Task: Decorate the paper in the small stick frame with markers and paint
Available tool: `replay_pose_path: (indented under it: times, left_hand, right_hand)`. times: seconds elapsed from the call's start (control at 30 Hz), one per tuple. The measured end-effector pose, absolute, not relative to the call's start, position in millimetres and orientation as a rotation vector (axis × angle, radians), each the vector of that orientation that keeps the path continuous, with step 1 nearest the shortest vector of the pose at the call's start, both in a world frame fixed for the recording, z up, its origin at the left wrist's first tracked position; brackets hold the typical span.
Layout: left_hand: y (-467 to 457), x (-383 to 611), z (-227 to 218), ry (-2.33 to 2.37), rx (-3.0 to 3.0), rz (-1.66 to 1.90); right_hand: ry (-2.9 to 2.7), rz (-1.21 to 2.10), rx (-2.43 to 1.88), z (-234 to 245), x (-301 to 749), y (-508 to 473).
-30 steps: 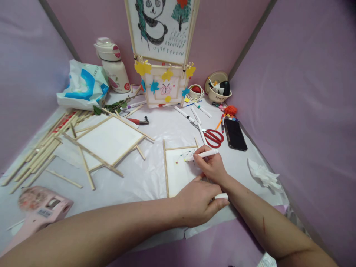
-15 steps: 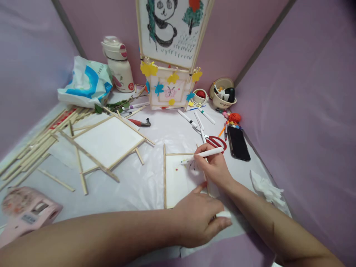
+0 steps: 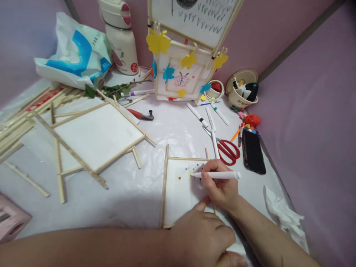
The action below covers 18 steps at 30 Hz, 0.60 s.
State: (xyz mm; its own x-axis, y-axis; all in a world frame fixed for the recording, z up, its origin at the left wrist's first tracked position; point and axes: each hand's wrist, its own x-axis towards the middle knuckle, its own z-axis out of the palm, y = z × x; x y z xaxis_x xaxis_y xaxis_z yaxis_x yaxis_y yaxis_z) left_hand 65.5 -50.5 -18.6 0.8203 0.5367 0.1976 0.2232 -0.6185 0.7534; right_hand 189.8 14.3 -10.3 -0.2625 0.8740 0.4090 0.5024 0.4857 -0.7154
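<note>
The framed sheet (image 3: 180,202) lies on the white cover (image 3: 133,200), dotted near its top bar. The right hand (image 3: 221,187) pinches a white marker (image 3: 222,175), its tip at a yellow dot (image 3: 190,175). Half a second ago the tip stood farther up and left; marking at this dot appears resumed. The left hand (image 3: 205,237) rests over the sheet's lower right corner, closed about a white item (image 3: 236,249), possibly a cap, mostly hidden. Left of the sheet: a larger stick frame (image 3: 100,133). Right of it: red-handled scissors (image 3: 228,152) and a phone (image 3: 253,152). Behind it: a decorated panel (image 3: 180,78) before a pink wall (image 3: 267,33).
</note>
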Motion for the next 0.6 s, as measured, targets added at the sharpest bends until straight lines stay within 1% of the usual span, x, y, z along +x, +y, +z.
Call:
replay_pose_path:
  times: [0.37,0.6]
  left_hand:
    - [-50.2,60.5,-12.8,0.569,2.240,0.575]
    - [-48.5,60.1,-11.0,0.557,2.249,0.536]
  right_hand:
    - [-1.934,0.567,-1.181,-12.4,190.1,13.0]
    - [-1.924,0.604,-1.174,-12.3,190.2,11.7]
